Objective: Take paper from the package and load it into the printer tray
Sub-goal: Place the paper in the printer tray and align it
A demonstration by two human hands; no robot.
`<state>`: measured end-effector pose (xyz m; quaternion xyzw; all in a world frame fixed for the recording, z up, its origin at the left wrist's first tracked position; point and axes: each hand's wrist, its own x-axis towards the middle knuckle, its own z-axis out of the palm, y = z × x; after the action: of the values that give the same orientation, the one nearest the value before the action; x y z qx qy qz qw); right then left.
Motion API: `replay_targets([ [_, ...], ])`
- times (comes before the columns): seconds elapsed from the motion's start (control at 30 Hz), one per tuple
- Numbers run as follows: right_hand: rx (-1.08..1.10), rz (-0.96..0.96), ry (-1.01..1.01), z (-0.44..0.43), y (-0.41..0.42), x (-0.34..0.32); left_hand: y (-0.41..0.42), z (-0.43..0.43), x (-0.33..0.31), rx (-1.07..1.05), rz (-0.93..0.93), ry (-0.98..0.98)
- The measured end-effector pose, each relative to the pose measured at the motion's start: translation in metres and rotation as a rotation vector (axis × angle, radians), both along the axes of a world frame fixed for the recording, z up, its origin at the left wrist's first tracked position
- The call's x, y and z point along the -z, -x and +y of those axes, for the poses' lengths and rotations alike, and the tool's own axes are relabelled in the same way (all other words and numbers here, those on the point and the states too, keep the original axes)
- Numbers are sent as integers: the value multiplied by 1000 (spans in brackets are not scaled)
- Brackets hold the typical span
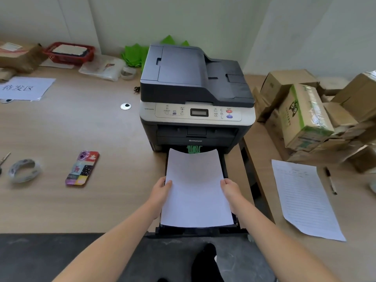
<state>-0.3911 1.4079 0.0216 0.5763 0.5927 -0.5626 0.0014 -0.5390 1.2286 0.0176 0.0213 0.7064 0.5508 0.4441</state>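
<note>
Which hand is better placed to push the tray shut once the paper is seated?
Neither clearly: left hand and right hand grip opposite edges of the paper over the tray. Using both seems best.

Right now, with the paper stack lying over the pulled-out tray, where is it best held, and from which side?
Grip the paper stack by its two long edges, one hand from each side, as the left hand and right hand do. It is wide, thin and floppy, so two-sided support keeps it flat over the tray.
</note>
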Motion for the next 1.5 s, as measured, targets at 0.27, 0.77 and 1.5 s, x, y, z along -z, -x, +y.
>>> replay_targets([
  [0.27, 101, 37, 45, 15, 14, 10, 7, 18, 10, -42, 26, -18],
  [0.77, 145, 126, -184, 21, 18, 43, 5, 47, 31, -72, 176, 171],
  [1.5, -699, -239, -768, 60, 0, -15, 41, 29, -5, 276, 666, 399],
])
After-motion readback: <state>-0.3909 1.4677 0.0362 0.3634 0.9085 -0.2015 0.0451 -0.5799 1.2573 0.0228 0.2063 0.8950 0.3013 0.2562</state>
